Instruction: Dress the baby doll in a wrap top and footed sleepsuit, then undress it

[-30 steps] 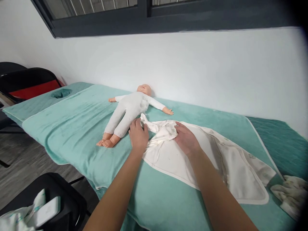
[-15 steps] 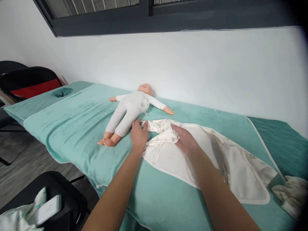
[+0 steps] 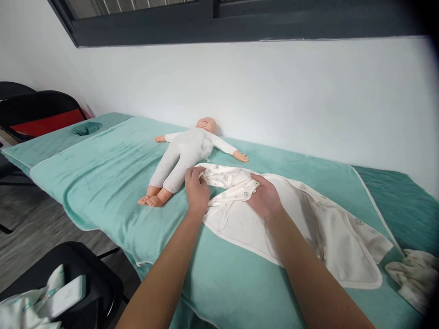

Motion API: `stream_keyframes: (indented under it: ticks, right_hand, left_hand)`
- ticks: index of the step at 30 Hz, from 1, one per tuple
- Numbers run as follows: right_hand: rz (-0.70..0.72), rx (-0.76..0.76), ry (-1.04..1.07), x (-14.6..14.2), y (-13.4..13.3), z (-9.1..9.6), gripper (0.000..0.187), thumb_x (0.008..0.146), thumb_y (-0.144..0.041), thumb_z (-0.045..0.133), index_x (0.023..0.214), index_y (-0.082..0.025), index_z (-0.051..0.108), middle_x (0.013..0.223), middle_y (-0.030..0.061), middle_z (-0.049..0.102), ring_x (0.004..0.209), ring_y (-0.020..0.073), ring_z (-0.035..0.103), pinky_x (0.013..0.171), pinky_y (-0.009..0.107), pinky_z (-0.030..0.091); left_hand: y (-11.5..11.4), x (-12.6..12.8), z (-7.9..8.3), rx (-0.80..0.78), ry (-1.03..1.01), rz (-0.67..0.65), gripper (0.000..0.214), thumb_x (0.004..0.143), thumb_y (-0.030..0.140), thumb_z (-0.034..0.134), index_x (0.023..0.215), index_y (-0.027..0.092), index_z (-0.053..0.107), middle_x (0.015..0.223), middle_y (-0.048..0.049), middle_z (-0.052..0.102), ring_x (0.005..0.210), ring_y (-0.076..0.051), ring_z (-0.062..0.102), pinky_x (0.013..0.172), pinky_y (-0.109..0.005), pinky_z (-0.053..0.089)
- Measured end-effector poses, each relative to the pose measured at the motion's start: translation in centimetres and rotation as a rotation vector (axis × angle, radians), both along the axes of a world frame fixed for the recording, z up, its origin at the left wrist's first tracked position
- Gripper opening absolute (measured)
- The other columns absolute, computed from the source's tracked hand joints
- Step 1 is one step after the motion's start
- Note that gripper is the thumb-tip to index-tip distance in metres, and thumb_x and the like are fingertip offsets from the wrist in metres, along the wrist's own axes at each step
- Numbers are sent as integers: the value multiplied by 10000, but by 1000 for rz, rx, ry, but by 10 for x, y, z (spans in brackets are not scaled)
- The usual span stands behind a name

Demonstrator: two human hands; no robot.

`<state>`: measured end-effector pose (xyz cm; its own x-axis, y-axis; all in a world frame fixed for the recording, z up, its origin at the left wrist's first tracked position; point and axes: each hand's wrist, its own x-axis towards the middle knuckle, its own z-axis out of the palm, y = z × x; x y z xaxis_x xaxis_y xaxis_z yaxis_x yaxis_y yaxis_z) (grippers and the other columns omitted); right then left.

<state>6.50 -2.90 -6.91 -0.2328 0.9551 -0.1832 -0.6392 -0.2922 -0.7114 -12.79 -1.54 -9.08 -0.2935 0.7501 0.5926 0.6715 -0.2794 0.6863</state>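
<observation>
A white baby garment (image 3: 247,224) with a small animal print lies spread over the green bed cover, its plain inner side mostly up. My left hand (image 3: 197,188) pinches the end of a printed strip, which looks like a sleeve, at the garment's left. My right hand (image 3: 264,196) grips the same printed part farther right, thumb on top and fingers partly under the cloth. Between the hands the strip is stretched out. Just beyond my left hand a baby doll (image 3: 188,148) in a white body lies on its back, arms spread, apart from the garment.
The green-covered bed (image 3: 103,183) runs along a white wall below a dark window frame. A crumpled cloth (image 3: 416,278) sits at the bed's right end. At lower left, a black chair (image 3: 73,260) holds a white device (image 3: 66,297) and a cloth. More black chairs stand far left.
The printed strip is now pulled straighter and flatter between my hands. My right hand has shifted slightly right and turned its palm more upward; the doll lies as before.
</observation>
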Motion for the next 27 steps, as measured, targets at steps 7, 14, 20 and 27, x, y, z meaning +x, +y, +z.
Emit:
stream_keyframes:
  ticks: [7, 14, 20, 27]
  right_hand:
    - [-22, -19, -59, 2, 10, -5, 285, 840, -340, 597, 1062, -187, 686, 1052, 93, 744, 1087, 284, 673, 903, 461, 568]
    - [128, -108, -18, 2, 34, -8, 290, 854, -374, 604, 1033, -155, 668, 988, 107, 744, 1066, 279, 675, 900, 425, 558]
    - [148, -80, 14, 3, 43, -8, 431, 846, -497, 571, 1065, -136, 656, 1023, 138, 732, 1091, 313, 656, 911, 480, 536]
    - [-26, -10, -109, 2, 28, -6, 186, 781, -321, 678, 886, -171, 646, 880, 98, 722, 950, 279, 691, 842, 445, 576]
  left_hand:
    - [-5, 1, 3, 13, 128, 100, 414, 770, -43, 419, 1029, 215, 612, 1142, -80, 568, 1135, -223, 530, 1005, -367, 440]
    - [-4, 4, 0, -6, 197, -188, 268, 887, 120, 461, 1072, 208, 634, 1099, -45, 689, 1096, -196, 586, 989, -340, 453]
    - [-5, 11, 1, -209, 360, -364, 277, 963, 310, 448, 1001, 251, 716, 1009, -22, 750, 1004, -203, 658, 930, -353, 466]
    - [-42, 15, 9, -166, 515, -310, 272, 970, 377, 466, 987, 228, 693, 977, -45, 729, 975, -218, 624, 873, -368, 438]
